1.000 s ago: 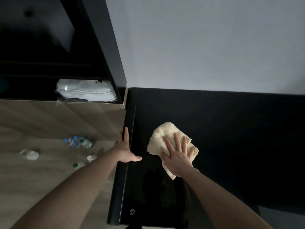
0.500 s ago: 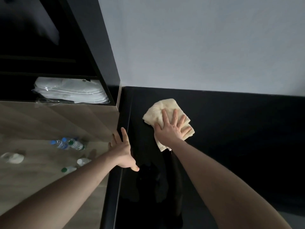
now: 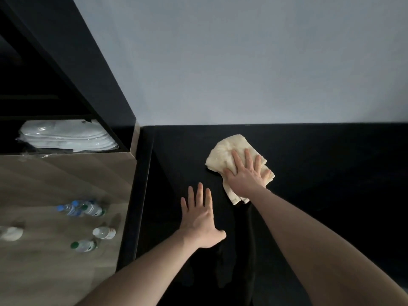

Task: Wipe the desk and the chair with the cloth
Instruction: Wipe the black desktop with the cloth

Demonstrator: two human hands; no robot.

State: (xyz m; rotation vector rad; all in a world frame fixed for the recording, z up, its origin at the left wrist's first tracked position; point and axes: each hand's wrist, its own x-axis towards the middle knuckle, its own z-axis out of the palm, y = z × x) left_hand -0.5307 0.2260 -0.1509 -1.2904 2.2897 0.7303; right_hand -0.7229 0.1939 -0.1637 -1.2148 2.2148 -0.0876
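A folded cream cloth point(image 3: 227, 151) lies on the glossy black desk point(image 3: 320, 173), a little short of the wall. My right hand point(image 3: 247, 175) presses flat on the cloth's near half, fingers spread and straight. My left hand point(image 3: 201, 219) rests flat on the bare desk top to the left of and nearer than the cloth, fingers straight, holding nothing. The chair is not in view.
The desk's left edge point(image 3: 136, 206) drops to a wooden floor where several plastic bottles point(image 3: 84, 209) lie. A dark shelf unit at the left holds a stack of white wrapped items point(image 3: 66, 138). A grey wall point(image 3: 242, 62) rises behind the desk.
My left hand left the desk's left edge and now lies flat on the desk top. My right hand slid the cloth away towards the wall, then to the right.
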